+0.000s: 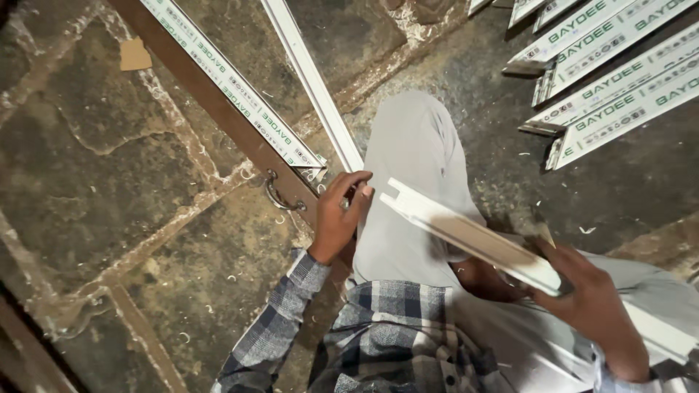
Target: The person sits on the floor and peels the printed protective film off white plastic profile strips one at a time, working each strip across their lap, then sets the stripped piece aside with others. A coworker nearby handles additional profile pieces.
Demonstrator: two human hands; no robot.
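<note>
My right hand [593, 298] grips a short white profile piece [466, 233] with a notched end, held slanted above my grey-trousered knee [415, 160]. My left hand [341, 213] reaches down to the corner where a brown frame bar [218, 109] with a printed white strip meets a thin white profile [313, 84]; the fingers curl around that joint, near a small metal handle [280, 198]. Whether the left hand actually holds anything is hidden by the fingers.
Several white profile lengths [611, 80] with printed film lie stacked at the upper right on the stone floor [109, 182]. White shavings are scattered about. A scrap of cardboard [135, 54] lies at the upper left. A dark edge runs along the lower left.
</note>
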